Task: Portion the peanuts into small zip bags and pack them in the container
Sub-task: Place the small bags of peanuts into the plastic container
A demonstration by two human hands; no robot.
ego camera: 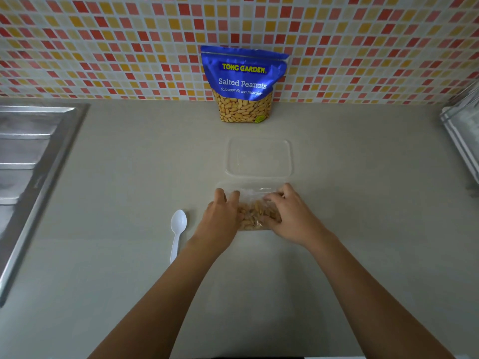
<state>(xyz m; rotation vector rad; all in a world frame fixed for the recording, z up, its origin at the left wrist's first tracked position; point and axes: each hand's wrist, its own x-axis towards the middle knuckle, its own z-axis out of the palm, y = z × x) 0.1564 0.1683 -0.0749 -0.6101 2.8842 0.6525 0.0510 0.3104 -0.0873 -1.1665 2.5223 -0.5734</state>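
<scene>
- Left hand [222,216]: placed at the left end of the clear container [255,186], fingers curled over its left rim, palm down. Whether the fingers grip the rim or only rest on it cannot be told.
- Right hand [287,216]: placed at the right end of the container, fingers bent and pressed down onto the small zip bags of peanuts [255,216] inside it.
- Small zip bags of peanuts: lying in the container, between the two hands. The number of bags cannot be told; the plastic is blurred.
- Clear container: resting on the grey countertop [363,229], centre of the scene, near the person.
- Clear lid [259,158]: lying flat on the countertop, just beyond the far edge of the container.
- Blue peanut bag [243,84]: standing upright against the tiled wall [103,47], far side, beyond the lid.
- White plastic spoon [177,230]: lying on the countertop just left of the left hand, bowl pointing away.
- Steel sink drainboard [28,156]: at the left edge of the countertop.
</scene>
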